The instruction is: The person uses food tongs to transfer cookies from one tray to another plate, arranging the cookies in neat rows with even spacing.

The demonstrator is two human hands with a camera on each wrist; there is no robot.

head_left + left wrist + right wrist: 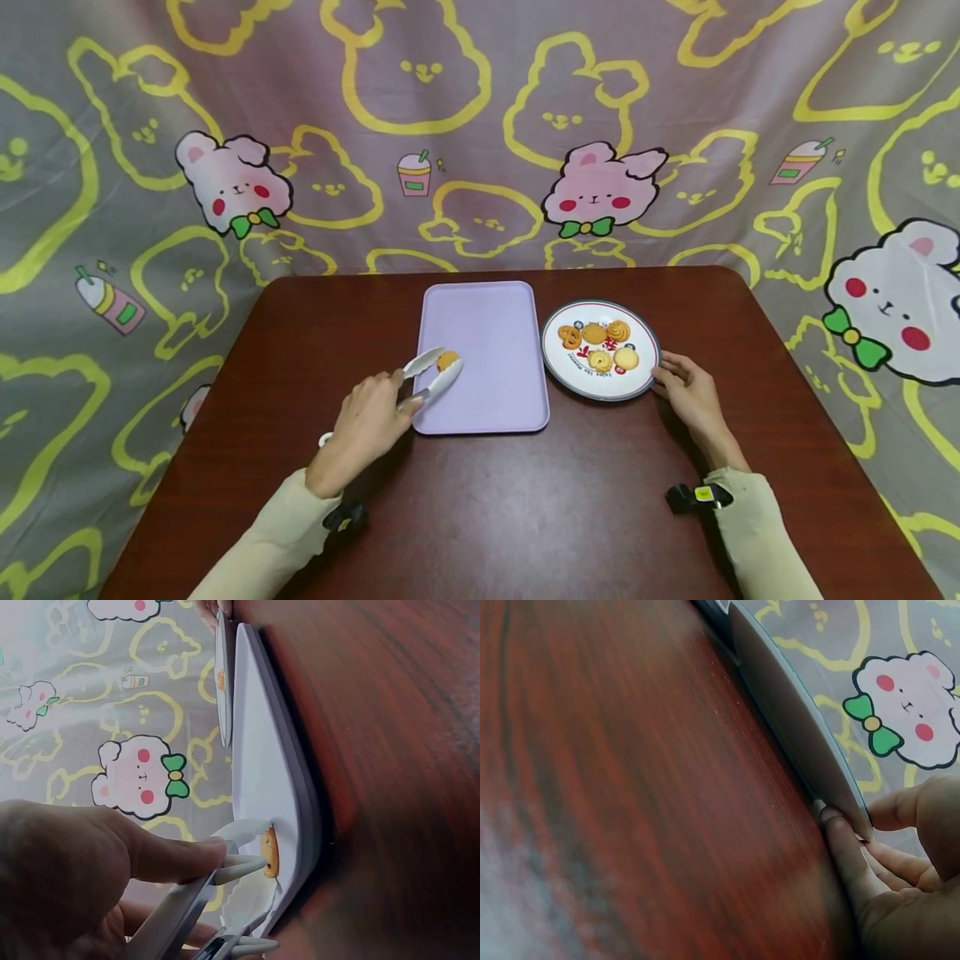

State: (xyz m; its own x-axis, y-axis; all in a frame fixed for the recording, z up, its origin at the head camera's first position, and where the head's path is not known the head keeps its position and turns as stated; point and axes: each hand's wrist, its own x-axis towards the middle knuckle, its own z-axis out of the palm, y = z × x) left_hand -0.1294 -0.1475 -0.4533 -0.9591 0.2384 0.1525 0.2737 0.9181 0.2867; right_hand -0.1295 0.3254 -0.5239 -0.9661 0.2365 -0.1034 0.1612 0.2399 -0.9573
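My left hand holds white-tipped tongs over the left side of a lilac tray. Between the parted tong tips lies a small round cookie on the tray. In the left wrist view, the cookie shows close beside the tips; whether they touch it I cannot tell. My right hand pinches the right rim of a round white plate with a dark edge. Several cookies of different shapes, one like a pretzel, lie on it. From the right wrist, only the plate's side and underside appear.
Both tray and plate rest on a dark red-brown wooden table, the plate just right of the tray. Behind and at both sides hangs a grey cloth with yellow outlines and rabbit faces. A dark strap device sits at the right wrist.
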